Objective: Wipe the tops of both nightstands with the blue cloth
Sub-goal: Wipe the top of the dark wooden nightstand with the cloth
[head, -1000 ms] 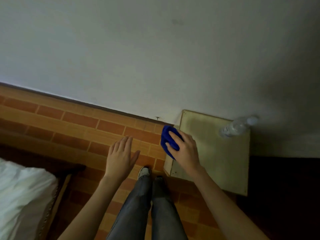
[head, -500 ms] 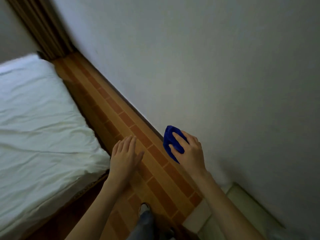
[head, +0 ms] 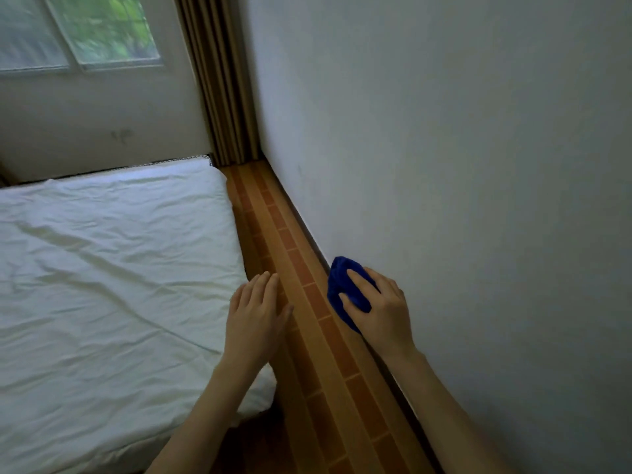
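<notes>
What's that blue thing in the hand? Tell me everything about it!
The blue cloth is deep blue and looks soft and fuzzy, bunched into a wad. The right hand grips it, fingers curled over it, so part is hidden. It is held over the brown tiled floor, close to the grey wall; I cannot tell if it touches the wall.

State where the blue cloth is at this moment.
In the head view, the blue cloth is right of centre, bunched in the right hand, over the tiled floor strip between the white bed and the wall.
</notes>
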